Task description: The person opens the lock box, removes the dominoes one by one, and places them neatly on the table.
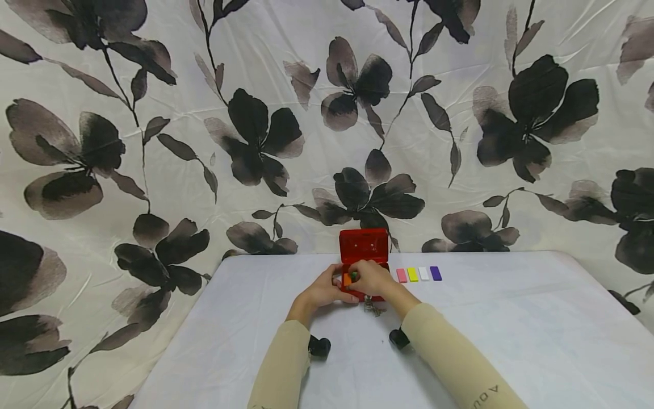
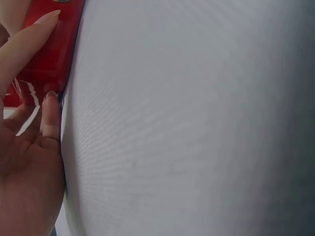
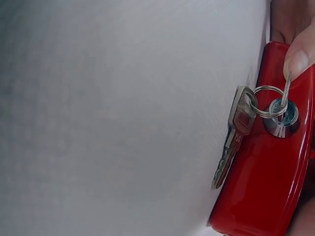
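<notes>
A small red cash box (image 1: 364,245) stands on the table with its lid raised. My left hand (image 1: 326,287) grips its left side, thumb (image 2: 27,44) across the front wall and fingers against the side. My right hand (image 1: 372,277) reaches into the box from the right, its fingertips at a small green block (image 1: 353,275), which they seem to pinch; the fingers partly hide it. Beside it in the box shows an orange block (image 1: 347,280). A key sits in the front lock (image 3: 284,118), and a second key (image 3: 234,135) hangs from its ring.
Right of the box lie a pink block (image 1: 401,275), a yellow block (image 1: 412,275), a white block (image 1: 423,274) and a purple block (image 1: 435,274) in a row. The white-covered table (image 1: 511,318) ends at a floral cloth (image 1: 368,142) behind.
</notes>
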Available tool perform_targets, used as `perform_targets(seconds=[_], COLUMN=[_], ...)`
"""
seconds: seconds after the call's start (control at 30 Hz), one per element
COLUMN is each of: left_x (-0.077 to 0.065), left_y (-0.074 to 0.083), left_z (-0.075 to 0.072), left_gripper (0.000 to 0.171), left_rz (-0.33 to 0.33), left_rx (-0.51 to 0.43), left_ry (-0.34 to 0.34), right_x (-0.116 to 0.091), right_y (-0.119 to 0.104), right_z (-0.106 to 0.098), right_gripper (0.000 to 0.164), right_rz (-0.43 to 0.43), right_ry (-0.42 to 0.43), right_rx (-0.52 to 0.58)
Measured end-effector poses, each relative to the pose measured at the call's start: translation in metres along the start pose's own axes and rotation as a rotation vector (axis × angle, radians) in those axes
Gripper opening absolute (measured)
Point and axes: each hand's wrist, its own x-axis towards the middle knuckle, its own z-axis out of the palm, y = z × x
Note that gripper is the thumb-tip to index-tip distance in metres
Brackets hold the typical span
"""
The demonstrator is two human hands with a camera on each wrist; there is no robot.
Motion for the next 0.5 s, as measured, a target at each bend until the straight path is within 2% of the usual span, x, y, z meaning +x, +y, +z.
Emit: perform_targets(seconds=[0.33, 0.5], left_x=[0.0000, 0.0008], left_y=[0.0002, -0.0001], left_z=[0.0004, 0.0006], left_gripper=[0.095, 0.094], left_rz=[-0.013, 0.006], left_rx=[0.005, 0.003], left_ry=[0.010, 0.009], right_x=[0.0017, 0.0030], right_y=[-0.0002, -0.0007], right_z=[0.0001, 0.0004], right_gripper=[0.039, 0.034], right_rz=[-0.017, -0.018], right_ry=[-0.004, -0.013], right_rx=[-0.001, 0.017])
